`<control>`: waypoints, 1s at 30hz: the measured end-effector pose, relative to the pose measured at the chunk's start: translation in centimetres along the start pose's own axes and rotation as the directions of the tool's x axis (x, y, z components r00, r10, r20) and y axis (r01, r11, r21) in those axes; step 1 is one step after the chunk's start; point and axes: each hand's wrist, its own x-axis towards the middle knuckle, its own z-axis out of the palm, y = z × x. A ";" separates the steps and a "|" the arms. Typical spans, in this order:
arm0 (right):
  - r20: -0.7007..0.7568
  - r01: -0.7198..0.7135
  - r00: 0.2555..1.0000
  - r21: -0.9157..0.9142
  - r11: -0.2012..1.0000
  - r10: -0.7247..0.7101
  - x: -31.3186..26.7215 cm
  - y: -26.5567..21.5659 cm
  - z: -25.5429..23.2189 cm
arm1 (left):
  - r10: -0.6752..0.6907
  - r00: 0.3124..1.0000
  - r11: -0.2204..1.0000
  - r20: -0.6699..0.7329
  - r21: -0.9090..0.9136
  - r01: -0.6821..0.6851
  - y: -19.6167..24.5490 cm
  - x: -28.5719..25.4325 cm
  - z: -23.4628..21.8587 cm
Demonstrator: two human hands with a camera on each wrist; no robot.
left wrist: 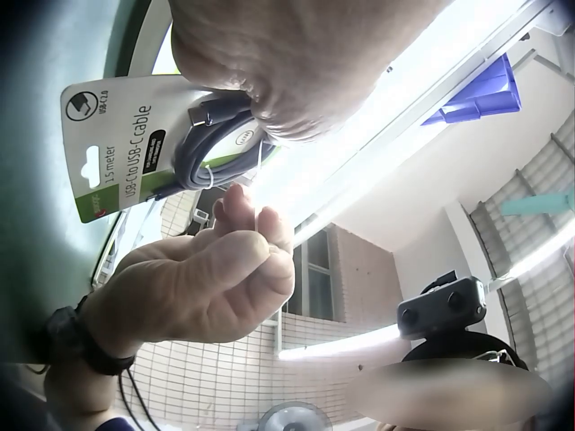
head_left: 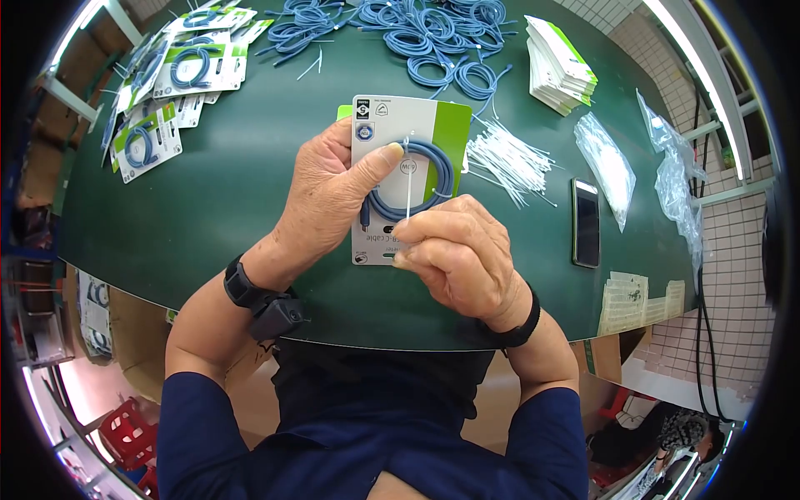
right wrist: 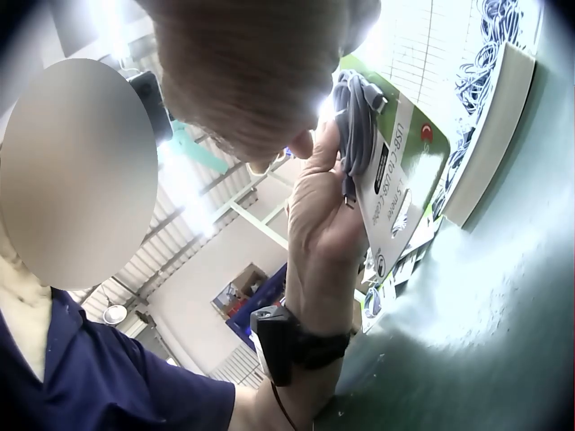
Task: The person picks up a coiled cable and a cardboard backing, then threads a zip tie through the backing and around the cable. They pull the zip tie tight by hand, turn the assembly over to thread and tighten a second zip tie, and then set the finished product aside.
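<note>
A printed white-and-green packaging card [head_left: 396,115] is upright over the table in the head view, with a coiled blue-grey USB-C cable [head_left: 450,179] lying against its front. My left hand [head_left: 321,196] grips the card by its left edge, thumb pressed on the top of the coil. A thin white cable tie [head_left: 408,187] runs down across the middle of the coil from near that thumb. Its lower end is pinched between the thumb and fingers of my right hand [head_left: 462,254]. In the left wrist view the cable's plug [left wrist: 211,112] shows beside the card's print.
Coiled blue cables [head_left: 425,33] lie along the far side of the green table. Cards with cables [head_left: 196,67] are piled at far left. A stack of cards [head_left: 560,67], loose cable ties [head_left: 508,158], plastic bags [head_left: 606,171] and a phone [head_left: 587,225] are on the right.
</note>
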 end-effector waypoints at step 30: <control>0.014 -0.060 0.998 -0.082 0.995 0.061 -0.2 1.4 -0.3 | -0.003 0.999 0.993 0.043 0.121 -0.002 -0.9 -0.9 0.8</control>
